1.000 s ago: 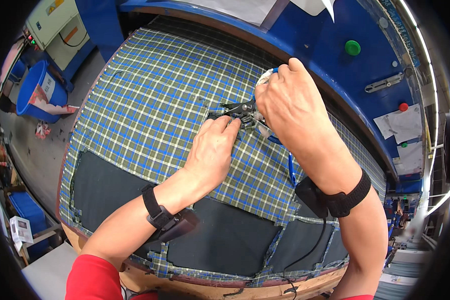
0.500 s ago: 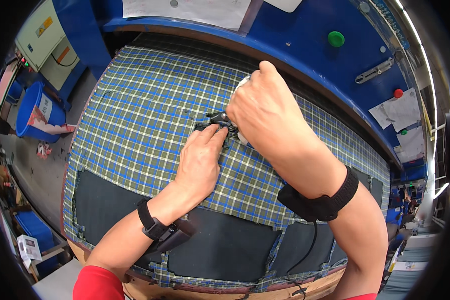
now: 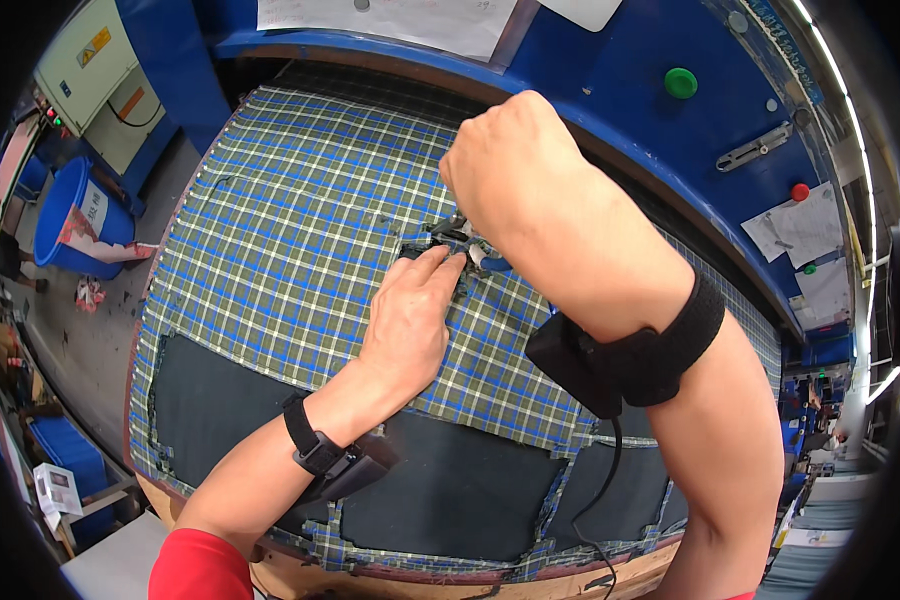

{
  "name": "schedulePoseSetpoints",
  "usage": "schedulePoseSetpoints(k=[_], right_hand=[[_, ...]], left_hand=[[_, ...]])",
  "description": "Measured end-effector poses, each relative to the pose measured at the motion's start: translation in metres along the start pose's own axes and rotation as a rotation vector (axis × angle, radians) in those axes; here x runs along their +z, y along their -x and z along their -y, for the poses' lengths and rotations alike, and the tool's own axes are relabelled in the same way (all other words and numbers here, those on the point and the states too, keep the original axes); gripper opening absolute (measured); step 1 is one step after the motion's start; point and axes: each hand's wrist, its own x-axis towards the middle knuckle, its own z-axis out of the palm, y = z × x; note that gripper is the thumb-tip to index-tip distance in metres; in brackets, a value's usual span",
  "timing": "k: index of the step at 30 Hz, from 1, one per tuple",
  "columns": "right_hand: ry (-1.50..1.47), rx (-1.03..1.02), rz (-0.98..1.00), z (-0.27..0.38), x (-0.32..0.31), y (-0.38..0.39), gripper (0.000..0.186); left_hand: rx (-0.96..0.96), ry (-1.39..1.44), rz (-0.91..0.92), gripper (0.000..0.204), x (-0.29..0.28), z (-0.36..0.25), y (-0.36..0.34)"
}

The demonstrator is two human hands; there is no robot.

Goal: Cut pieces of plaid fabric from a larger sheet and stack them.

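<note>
Olive, blue and white plaid fabric covers the table, with dark panels showing through cut-out openings along its near side. My left hand lies on the plaid, fingers stretched out and pressed down beside a small ragged cut. Above that cut, my right hand is closed in a fist around what look like scissors. Only a blue and white bit of them shows below the wrist; the fist and forearm hide the rest. Dark scraps lie around the cut.
A blue machine panel with a green button rises beyond the table's far edge. On the floor at left stands a blue bin with cloth hanging out. A black cable trails from my right wrist device across the fabric.
My right fist has lifted and shifted slightly left, its wrist turning so the scissors' dark pivoted part is now hidden. My left hand stays pressed by the cut.
</note>
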Motion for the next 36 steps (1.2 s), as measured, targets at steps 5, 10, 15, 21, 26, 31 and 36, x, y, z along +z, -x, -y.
schedulePoseSetpoints(k=[5, 10, 15, 21, 26, 31, 36], right_hand=[[-0.064, -0.033, 0.043, -0.006, -0.006, -0.006, 0.011], [-0.075, -0.036, 0.083, -0.006, -0.003, -0.006, 0.016], [-0.111, -0.041, 0.105, -0.012, -0.004, -0.007, 0.029], [-0.181, -0.110, -0.329, -0.019, 0.030, 0.021, 0.034], [-0.559, 0.089, 0.148, -0.049, 0.037, 0.052, 0.085], [-0.961, 0.244, 0.041, -0.052, 0.060, 0.122, 0.072], [-1.138, 0.454, 0.031, -0.048, 0.100, 0.214, 0.054]], left_hand=[[0.006, -0.020, -0.019, 0.052, -0.001, -0.002, 0.000], [0.027, -0.011, -0.035, 0.052, 0.001, -0.001, -0.001], [0.036, -0.042, -0.105, 0.046, 0.003, -0.004, -0.002], [0.029, -0.018, -0.117, 0.040, 0.000, 0.002, 0.001], [0.043, -0.008, -0.146, 0.037, 0.003, 0.000, -0.001], [0.073, -0.042, -0.046, 0.041, -0.005, -0.008, -0.005], [0.211, -0.115, -0.017, 0.056, -0.008, -0.017, -0.003]])
